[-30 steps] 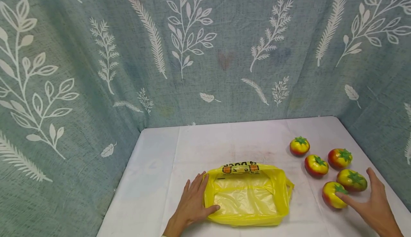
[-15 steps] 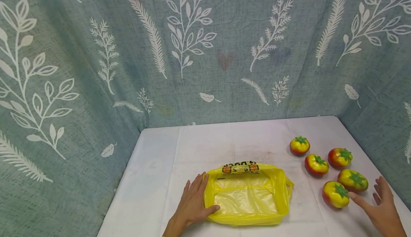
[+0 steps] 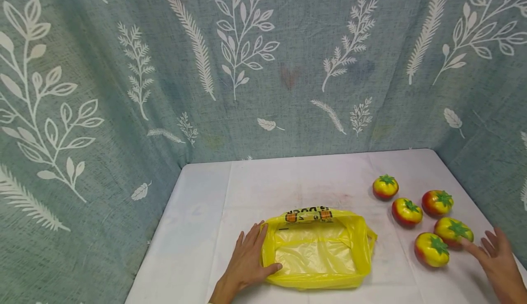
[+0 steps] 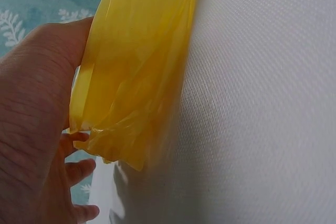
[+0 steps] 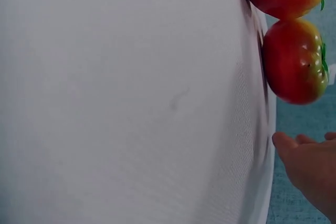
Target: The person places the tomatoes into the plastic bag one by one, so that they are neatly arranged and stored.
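Note:
A yellow plastic bag (image 3: 317, 282) lies with its mouth wide and facing up. My left hand (image 3: 247, 259) holds its left side, thumb over the rim inside and fingers spread along the outside. In the left wrist view the bag (image 4: 136, 72) hides part of the thumb. My right hand (image 3: 500, 265) hovers at the right table edge, fingers loose, holding nothing. Closest to it are a red-and-yellow toy tomato (image 3: 446, 230) with a green top and another toy tomato (image 3: 428, 251). In the right wrist view a gap separates the right hand (image 5: 310, 166) from the lower tomato (image 5: 294, 61).
Farther back on the white table (image 3: 288, 180) sit more toy tomatoes: a far one (image 3: 384, 189), a middle one (image 3: 405, 213) and a right one (image 3: 434, 203). A leaf-patterned curtain (image 3: 288, 125) surrounds the table's back and sides.
My right hand has drawn away to the right from the nearest tomatoes. The left hand and the bag stay where they were.

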Demonstrator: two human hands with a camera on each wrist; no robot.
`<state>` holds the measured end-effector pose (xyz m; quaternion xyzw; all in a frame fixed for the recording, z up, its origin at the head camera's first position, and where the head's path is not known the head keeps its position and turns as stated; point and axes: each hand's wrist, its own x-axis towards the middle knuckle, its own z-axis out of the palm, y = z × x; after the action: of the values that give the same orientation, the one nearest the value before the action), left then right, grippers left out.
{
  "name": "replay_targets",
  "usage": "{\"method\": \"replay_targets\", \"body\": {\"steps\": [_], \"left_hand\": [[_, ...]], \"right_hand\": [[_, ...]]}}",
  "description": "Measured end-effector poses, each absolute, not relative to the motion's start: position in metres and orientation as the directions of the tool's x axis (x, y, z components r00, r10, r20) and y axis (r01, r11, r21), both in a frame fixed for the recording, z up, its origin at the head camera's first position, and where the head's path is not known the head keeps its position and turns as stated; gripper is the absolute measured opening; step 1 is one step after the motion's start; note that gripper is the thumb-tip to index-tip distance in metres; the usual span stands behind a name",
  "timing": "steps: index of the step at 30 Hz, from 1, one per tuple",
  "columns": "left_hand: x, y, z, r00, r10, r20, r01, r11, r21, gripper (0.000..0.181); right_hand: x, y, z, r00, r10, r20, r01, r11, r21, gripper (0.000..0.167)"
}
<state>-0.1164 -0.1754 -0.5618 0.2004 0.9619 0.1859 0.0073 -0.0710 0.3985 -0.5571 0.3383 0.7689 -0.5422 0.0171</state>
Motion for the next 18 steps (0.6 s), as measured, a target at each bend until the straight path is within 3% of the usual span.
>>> {"method": "replay_targets", "body": {"steps": [9,18], "left_hand": [[-0.117,-0.174,-0.56,-0.929,0.37,0.007,0.344,0.856,0.386,0.107],[-0.117,-0.174,-0.561,-0.931,0.366,0.005,0.34,0.861,0.378,0.108]], "right_hand": [[-0.09,0.423,-0.593,-0.804,0.481,-0.349,0.495,0.215,-0.842,0.11],[-0.095,0.4,-0.568,-0.784,0.503,-0.362,0.502,0.173,-0.847,0.109]]}}
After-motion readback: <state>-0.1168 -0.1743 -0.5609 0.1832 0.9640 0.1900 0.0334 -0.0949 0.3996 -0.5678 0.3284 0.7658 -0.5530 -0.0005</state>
